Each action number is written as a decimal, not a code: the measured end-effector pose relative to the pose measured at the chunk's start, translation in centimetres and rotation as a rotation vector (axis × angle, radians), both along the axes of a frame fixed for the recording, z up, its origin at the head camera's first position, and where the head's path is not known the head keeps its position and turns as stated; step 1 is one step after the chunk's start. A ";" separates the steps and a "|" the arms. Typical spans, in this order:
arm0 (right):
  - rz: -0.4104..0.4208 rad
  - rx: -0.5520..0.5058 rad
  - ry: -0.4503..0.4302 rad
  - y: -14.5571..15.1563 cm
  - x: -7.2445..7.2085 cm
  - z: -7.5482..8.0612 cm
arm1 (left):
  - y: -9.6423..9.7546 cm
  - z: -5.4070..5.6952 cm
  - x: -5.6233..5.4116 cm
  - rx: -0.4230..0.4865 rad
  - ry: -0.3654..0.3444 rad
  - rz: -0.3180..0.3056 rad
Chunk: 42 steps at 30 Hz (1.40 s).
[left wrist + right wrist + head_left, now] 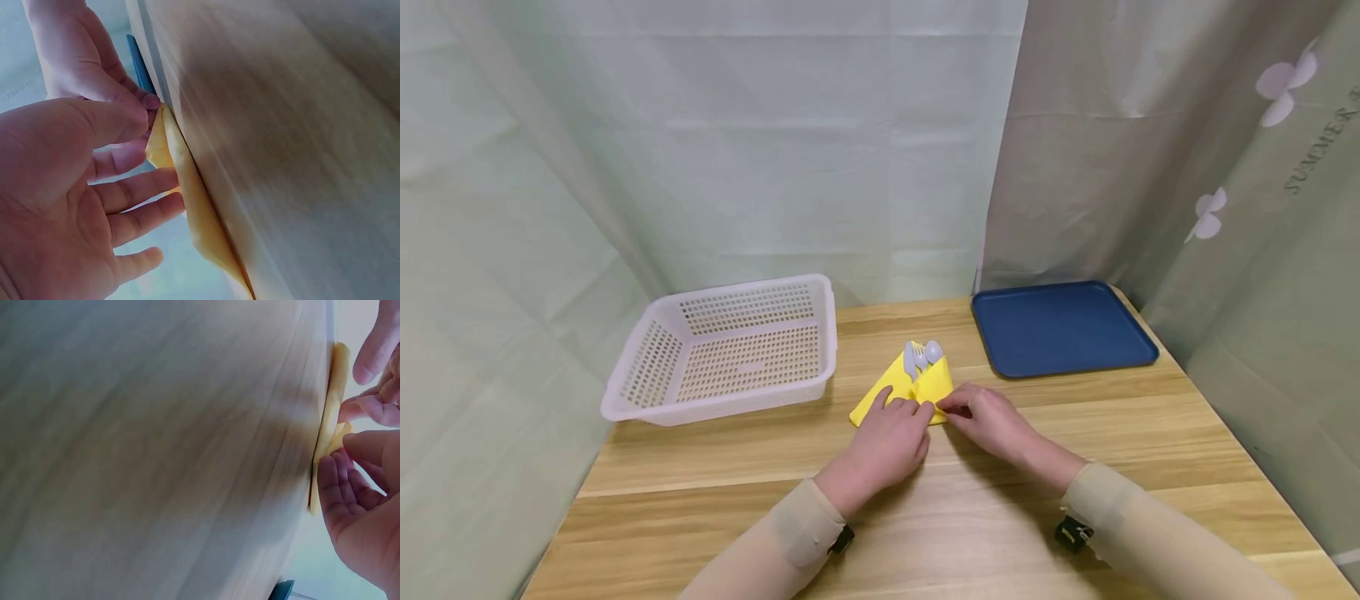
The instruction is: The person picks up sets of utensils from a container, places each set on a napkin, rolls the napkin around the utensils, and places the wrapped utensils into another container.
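A yellow napkin (pixel 933 382) lies folded on the table, with a pale grey knife (pixel 909 363), fork (pixel 920 359) and spoon (pixel 933 352) poking out of its top. My left hand (pixel 889 442) rests on the napkin's lower part, its fingers spread and fairly straight in the left wrist view. At the lower right edge, my right hand (pixel 988 419) pinches the napkin between thumb and fingers. Both hands' fingertips are close together there. In the right wrist view the napkin (pixel 335 381) is seen edge-on, and the cutlery handles are hidden under the fold.
On the left of the table stands a white perforated plastic basket (pixel 786 388). A dark blue tray (pixel 1063 329) lies at the back right. Pale curtains (pixel 775 167) hang behind the table and along its sides.
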State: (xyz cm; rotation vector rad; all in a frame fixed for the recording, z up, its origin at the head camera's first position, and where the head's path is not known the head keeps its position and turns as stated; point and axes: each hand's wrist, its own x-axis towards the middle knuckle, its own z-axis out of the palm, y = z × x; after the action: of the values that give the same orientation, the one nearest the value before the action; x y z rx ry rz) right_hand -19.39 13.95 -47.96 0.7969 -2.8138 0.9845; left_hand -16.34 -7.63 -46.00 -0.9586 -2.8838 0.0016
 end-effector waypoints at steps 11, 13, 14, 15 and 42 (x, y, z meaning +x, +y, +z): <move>0.085 0.058 0.055 0.0 0.0 -0.1 | -0.3 -0.6 -0.6 0.050 0.166 0.002; 0.090 0.064 0.066 0.0 0.0 -0.1 | -0.2 -0.8 -0.8 0.041 0.148 -0.010; 0.093 0.068 0.072 0.0 0.0 -0.1 | -0.2 -0.7 -0.8 0.032 0.131 -0.014; 0.095 0.072 0.078 0.1 -0.1 -0.1 | -0.1 -0.7 -0.8 0.020 0.111 -0.017; 0.214 0.180 0.261 1.2 0.2 -0.1 | 0.3 -0.3 -0.5 -0.160 -0.126 -0.066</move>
State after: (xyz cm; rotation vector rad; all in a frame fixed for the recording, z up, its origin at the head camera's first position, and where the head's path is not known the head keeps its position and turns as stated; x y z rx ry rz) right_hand -19.15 15.14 -48.09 1.1728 -2.6560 0.5982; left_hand -16.86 -7.31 -46.29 -1.1188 -3.0023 0.1760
